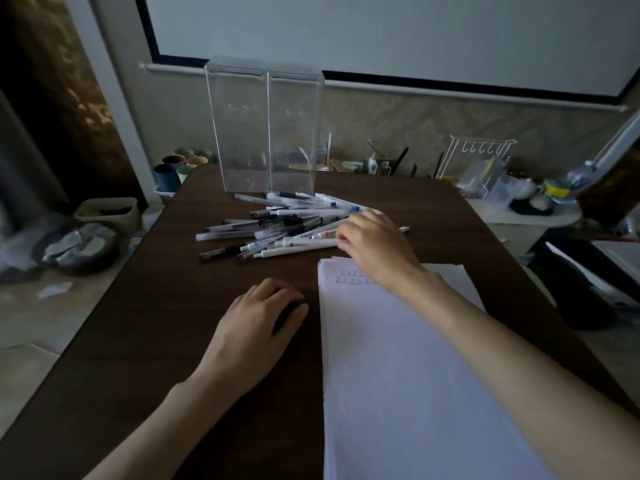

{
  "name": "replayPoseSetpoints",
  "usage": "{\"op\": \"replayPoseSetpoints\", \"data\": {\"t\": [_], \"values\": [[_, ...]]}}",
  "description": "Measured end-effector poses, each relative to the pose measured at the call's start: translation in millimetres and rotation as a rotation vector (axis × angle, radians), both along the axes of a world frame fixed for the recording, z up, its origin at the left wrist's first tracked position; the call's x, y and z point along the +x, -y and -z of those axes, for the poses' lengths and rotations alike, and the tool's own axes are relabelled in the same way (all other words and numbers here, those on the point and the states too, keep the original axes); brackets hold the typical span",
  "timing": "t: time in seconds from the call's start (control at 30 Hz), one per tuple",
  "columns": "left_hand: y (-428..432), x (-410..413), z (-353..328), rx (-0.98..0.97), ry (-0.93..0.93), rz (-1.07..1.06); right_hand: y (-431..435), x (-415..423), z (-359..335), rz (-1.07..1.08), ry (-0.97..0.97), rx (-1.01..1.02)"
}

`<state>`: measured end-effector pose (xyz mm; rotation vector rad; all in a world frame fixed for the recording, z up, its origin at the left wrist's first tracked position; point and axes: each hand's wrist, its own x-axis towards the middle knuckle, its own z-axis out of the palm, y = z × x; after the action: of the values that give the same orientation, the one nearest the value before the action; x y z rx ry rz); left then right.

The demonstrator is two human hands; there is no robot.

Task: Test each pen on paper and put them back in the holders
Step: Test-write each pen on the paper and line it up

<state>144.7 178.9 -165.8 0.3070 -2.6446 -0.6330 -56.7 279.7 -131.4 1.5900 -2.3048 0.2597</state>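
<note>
A loose pile of several pens, white and black, lies on the dark wooden table in front of two tall clear holders, which look empty. A stack of white paper lies at the right, with two short rows of test marks near its top edge. My right hand reaches over the paper's top onto the right end of the pile, fingertips touching a white pen; whether it grips one is unclear. My left hand rests flat on the table left of the paper, holding nothing.
Behind the table stand coloured cups, small clutter and a white wire rack. A bin and a bowl of crumpled paper sit on the floor at the left. A low side table with bottles stands at the right.
</note>
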Motion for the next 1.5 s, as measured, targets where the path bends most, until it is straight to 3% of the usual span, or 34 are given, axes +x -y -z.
{"op": "replayPoseSetpoints", "data": {"t": [0.07, 0.17, 0.3, 0.4, 0.47, 0.6, 0.77, 1.1, 1.2, 1.3, 1.43, 1.5], "values": [[2, 2, -1, 0.044, -0.049, -0.080, -19, 6, -6, 0.030, 0.046, -0.029], [4, 2, -1, 0.070, -0.055, -0.124, -57, 12, -8, 0.106, 0.123, 0.096], [-6, 4, -7, 0.105, 0.093, 0.252, -79, 16, 6, 0.183, 0.168, 0.181], [-16, 5, -6, -0.115, 0.337, 0.505, -63, 24, 18, 0.157, 0.245, 0.085], [-17, 6, -4, -0.213, 0.392, 0.503, -53, 29, 26, 0.138, 0.177, 0.015], [-17, 6, -4, -0.208, 0.397, 0.491, -54, 34, 33, 0.133, 0.179, -0.150], [-17, 6, -5, -0.169, 0.398, 0.493, -57, 34, 36, 0.242, 0.123, -0.176], [-18, 6, -7, -0.177, 0.427, 0.438, -56, 34, 34, 0.065, 0.039, -0.435], [-19, 7, -8, -0.180, 0.443, 0.418, -57, 37, 17, -0.029, 0.214, -0.668], [-19, 8, -11, -0.166, 0.454, 0.406, -55, 50, -1, -0.019, 0.693, -0.908], [-23, 7, -13, -0.184, 0.445, 0.389, -38, 56, -2, 0.147, 1.067, -0.742], [-25, 7, -11, -0.195, 0.427, 0.374, -27, 55, 3, 0.146, 1.105, -0.674]]}}
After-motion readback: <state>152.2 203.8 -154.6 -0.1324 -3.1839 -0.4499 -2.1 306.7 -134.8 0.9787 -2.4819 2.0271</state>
